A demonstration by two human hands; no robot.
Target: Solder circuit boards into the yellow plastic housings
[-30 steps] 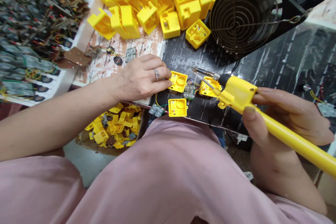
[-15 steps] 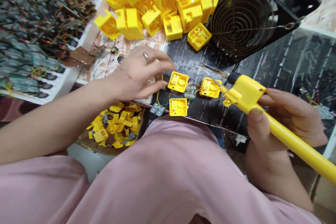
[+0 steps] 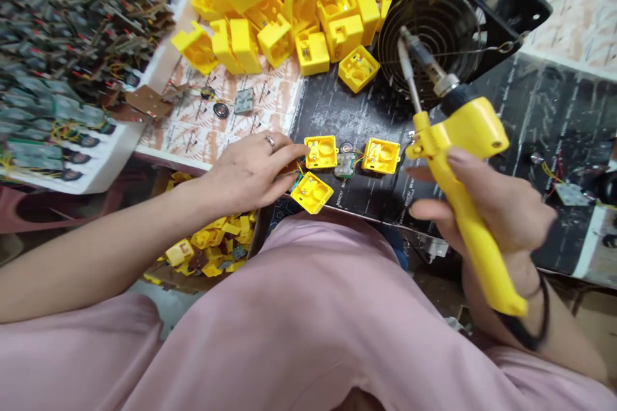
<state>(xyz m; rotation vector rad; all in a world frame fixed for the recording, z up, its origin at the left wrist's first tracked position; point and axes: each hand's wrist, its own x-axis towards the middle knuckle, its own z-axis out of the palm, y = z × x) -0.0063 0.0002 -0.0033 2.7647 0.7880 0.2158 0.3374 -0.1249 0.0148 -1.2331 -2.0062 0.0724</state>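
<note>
My right hand is closed around the yellow handle of a soldering gun. Its metal tip and feed tube point up and left, in front of the fan. At the left edge of the black mat, my left hand has curled fingers beside two open yellow housings, the upper one and the tilted lower one. Something brown shows between the fingers; what they grip is mostly hidden. Coloured wires run from there to the housings. A third housing lies to the right, wired to a small circuit board.
A heap of yellow housings lies at the back, next to a black fan. A white tray full of circuit boards stands left. Below the table edge is a box of yellow parts. One loose board lies behind my left hand.
My left hand has come down and left, uncovering a loose circuit board. The lower housing has turned and shifted left. My right hand has swung the soldering gun more upright.
</note>
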